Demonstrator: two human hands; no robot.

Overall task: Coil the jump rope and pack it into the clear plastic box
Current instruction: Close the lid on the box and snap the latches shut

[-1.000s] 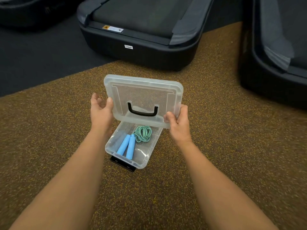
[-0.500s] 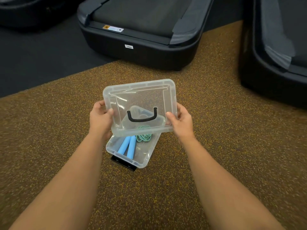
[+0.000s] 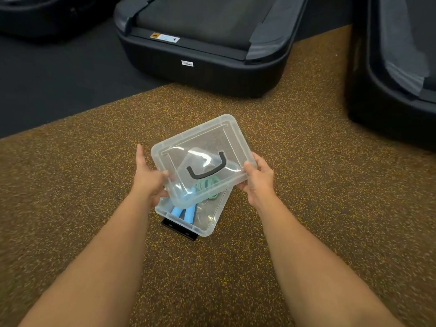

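- The lid [image 3: 212,142], clear plastic with a black carry handle [image 3: 207,171] on top, is held at the centre of the frame. It is tilted and skewed over the box, not seated on it.
- The left hand [image 3: 149,178] grips the lid's lower-left corner. The thumb presses on top of the edge, and the fingers, held close together, run up along the lid's left side (how far they reach under it cannot be told).
- The right hand [image 3: 258,182] pinches the lid's right edge, thumb on top and the other fingers curled together beneath the rim.
- The clear plastic box [image 3: 204,228] stands on the floor just below centre. Its far part lies under the lid and its near end is uncovered.
- The jump rope [image 3: 188,214] lies inside the box. Its two blue handles sit side by side toward the near left, and the green cord is coiled beyond them, seen through the lid.
- A black latch [image 3: 179,230] sticks out at the box's near end.
- The speckled brown floor [image 3: 82,197] fills the lower frame. A dark treadmill [image 3: 205,67] sits at top centre, and a second treadmill [image 3: 389,102] sits at the right edge.
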